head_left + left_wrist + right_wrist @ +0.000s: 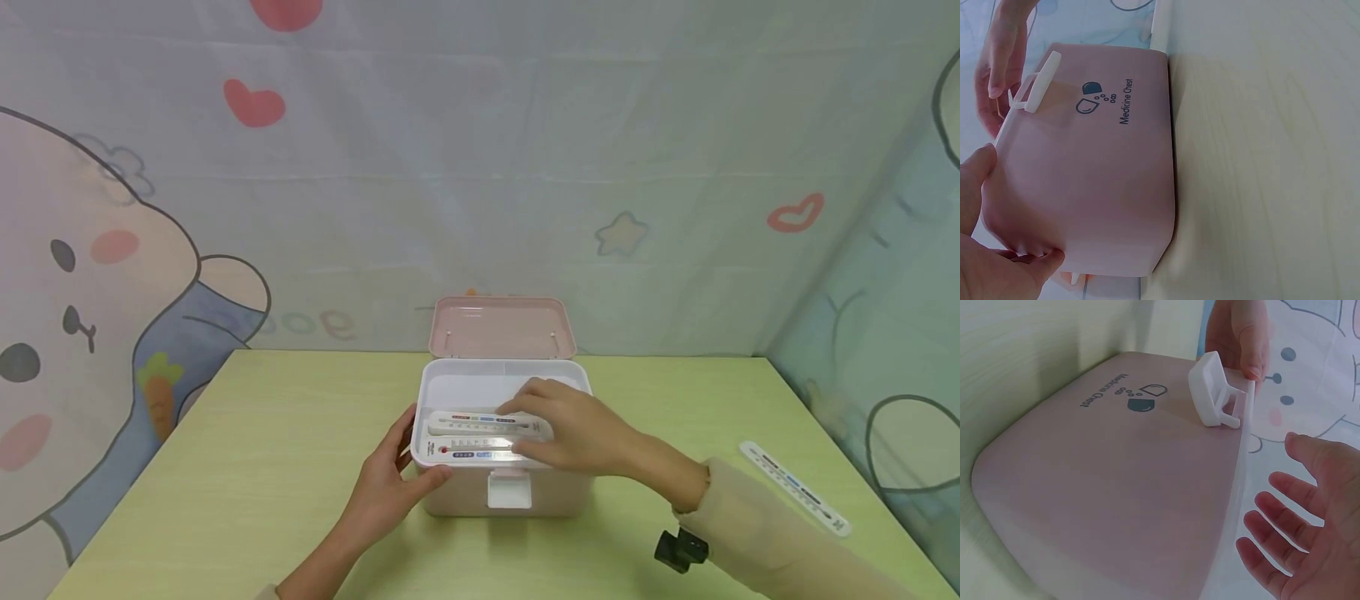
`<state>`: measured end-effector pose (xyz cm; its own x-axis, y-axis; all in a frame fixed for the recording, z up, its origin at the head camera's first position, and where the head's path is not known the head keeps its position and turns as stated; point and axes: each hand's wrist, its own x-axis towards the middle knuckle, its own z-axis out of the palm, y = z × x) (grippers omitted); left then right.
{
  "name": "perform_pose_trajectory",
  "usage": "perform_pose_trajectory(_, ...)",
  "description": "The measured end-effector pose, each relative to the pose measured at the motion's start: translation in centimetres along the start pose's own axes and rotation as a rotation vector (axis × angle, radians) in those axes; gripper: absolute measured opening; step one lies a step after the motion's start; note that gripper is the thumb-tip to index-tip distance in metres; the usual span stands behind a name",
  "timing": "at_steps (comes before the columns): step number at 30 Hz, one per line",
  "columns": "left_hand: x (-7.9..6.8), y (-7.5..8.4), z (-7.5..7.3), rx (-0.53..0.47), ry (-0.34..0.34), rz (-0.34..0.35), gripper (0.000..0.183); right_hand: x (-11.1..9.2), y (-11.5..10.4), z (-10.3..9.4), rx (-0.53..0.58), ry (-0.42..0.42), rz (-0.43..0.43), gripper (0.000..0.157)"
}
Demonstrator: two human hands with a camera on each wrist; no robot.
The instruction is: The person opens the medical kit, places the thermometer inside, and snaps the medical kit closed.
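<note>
A pink medicine chest [1091, 175] stands with its pink lid [502, 327] swung back. In its white upper tray [465, 375] lie two flat white thermometers side by side: a rear thermometer [468, 422] and a front thermometer [472, 450]. My left hand [386, 483] holds the chest at its front left corner, thumb at the rim, fingers against the side. Over the tray is my right hand [573, 429], its fingers spread and relaxed at the thermometers' right ends, which it partly hides. Nothing shows between these fingers in the right wrist view.
Another white thermometer [795, 487] lies on the table [300, 433] to the right of the chest. A white latch [509, 490] sticks out at the chest's front. Behind the table hangs a printed cloth [450, 167]. A black device [681, 550] sits at the right sleeve.
</note>
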<state>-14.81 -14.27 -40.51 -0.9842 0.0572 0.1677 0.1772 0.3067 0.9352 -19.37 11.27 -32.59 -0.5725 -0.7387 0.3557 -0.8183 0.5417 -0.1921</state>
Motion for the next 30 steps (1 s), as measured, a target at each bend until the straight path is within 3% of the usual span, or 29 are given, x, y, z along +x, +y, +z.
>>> perform_pose_trajectory(10, 0.0, -0.1, -0.1, -0.005, -0.002, 0.013, 0.09, -1.7, 0.9, -1.4, 0.006, 0.027, 0.071, 0.035)
perform_pose_trajectory(22, -0.2, 0.1, -0.3, -0.009, -0.001, 0.025, 0.088, -4.1, 3.2, -3.5, -0.016, 0.163, 0.129, 0.037)
perform_pose_trajectory(30, -0.2, 0.2, -0.4, -0.019, -0.003, 0.028, 0.087, -5.8, 4.7, -4.3, -0.027, 0.203, 0.202, 0.04)
